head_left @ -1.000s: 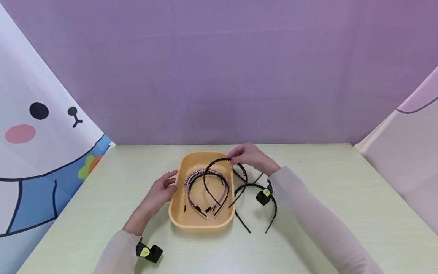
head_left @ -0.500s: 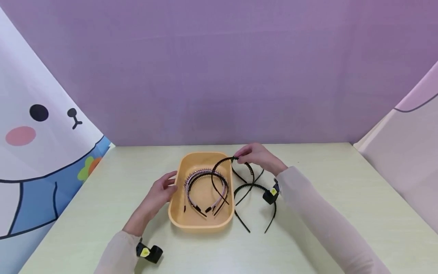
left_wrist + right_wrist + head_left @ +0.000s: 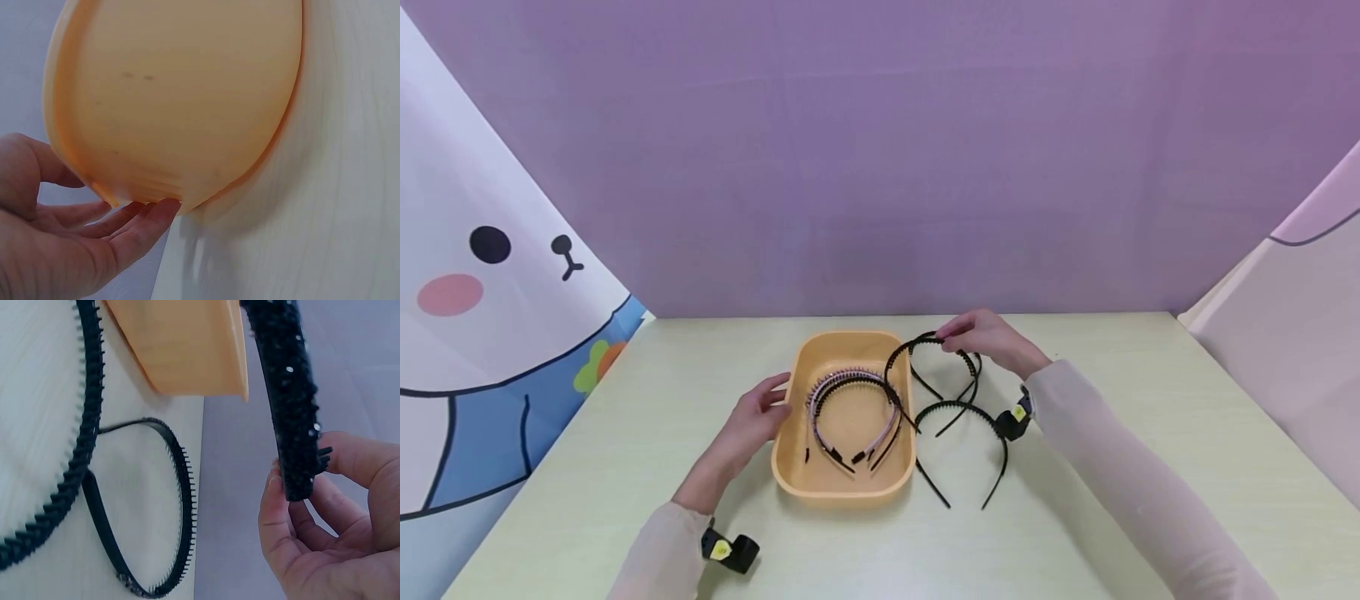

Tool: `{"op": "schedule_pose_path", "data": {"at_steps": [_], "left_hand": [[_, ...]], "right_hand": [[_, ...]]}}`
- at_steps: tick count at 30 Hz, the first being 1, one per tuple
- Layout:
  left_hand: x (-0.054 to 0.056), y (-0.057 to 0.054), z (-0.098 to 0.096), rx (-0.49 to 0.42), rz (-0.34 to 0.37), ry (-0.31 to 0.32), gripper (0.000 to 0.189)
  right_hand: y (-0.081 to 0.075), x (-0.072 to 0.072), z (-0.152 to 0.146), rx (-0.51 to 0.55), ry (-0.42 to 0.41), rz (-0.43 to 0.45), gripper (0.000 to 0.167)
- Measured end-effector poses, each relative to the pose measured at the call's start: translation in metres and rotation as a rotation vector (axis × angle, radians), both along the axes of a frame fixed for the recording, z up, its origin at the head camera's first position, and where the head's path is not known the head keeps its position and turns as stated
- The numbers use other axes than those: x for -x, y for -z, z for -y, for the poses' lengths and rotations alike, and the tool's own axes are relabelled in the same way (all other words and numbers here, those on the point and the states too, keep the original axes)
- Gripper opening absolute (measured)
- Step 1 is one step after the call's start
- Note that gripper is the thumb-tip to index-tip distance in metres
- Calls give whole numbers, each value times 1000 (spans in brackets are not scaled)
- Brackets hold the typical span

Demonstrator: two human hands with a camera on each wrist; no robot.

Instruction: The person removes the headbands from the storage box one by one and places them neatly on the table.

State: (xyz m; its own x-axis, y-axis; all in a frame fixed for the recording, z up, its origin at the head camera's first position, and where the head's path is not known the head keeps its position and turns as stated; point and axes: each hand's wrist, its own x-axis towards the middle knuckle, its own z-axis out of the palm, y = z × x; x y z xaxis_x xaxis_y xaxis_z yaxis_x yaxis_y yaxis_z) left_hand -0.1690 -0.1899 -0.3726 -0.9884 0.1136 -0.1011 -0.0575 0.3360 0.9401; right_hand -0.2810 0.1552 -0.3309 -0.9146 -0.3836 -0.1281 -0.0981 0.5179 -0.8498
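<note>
In the right wrist view, my right hand (image 3: 325,525) pinches a black glittery headband (image 3: 290,394) between thumb and fingers. The head view has that headband raised at the right rim of a yellow-orange plastic basin (image 3: 781,479), its left leg overlapping the rim. At the basin's left side, my left hand (image 3: 752,421) grips the rim, fingers (image 3: 147,228) against the outer wall. Inside lie several headbands, lilac and black (image 3: 853,379). To the right on the table lie a black toothed headband (image 3: 961,404) and, farther back, another black headband (image 3: 186,494).
The pale wooden table (image 3: 1120,400) stretches out on both sides of the basin. A purple cloth backdrop (image 3: 880,167) rises at its back edge. A cartoon-print sheet (image 3: 512,358) hangs on the left, and a pale sheet (image 3: 1292,333) on the right.
My right hand has moved right with the pinched headband, from over the basin toward the headbands on the table. My left hand and the basin stay in place.
</note>
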Motion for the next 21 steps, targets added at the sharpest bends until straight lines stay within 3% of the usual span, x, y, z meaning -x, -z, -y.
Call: {"op": "schedule_pose_path", "data": {"at_steps": [21], "left_hand": [[-1,-1,-2,11,12,-8,55]], "right_hand": [[7,12,-39,-63,43,-5,35]]}}
